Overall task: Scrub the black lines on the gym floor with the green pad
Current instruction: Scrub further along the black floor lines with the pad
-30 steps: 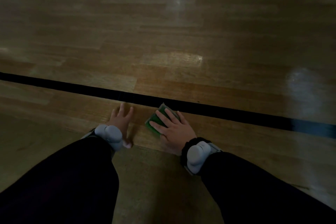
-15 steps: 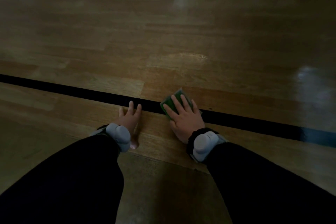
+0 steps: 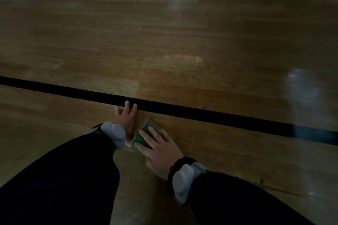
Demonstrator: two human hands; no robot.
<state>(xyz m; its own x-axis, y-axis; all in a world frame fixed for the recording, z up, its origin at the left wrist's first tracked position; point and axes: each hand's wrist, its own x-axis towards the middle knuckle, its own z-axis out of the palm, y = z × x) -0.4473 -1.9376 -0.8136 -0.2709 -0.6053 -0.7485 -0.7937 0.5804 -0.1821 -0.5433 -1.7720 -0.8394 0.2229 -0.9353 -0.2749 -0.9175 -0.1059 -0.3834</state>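
A black line runs across the wooden gym floor from the left edge down toward the right. The green pad lies flat on the boards just on my side of the line, apart from it. My right hand presses down on the pad with straight, spread fingers and covers its near part. My left hand rests flat on the floor to the left of the pad, its fingertips touching the line. Both wrists carry grey bands, and dark sleeves cover my arms.
Glossy floorboards stretch in every direction with pale light reflections at the right, where one crosses the line. A darker, duller patch of floor lies near me between my arms.
My right hand has pulled the green pad back off the black line toward me and to the left. My left hand has stayed planted by the line.
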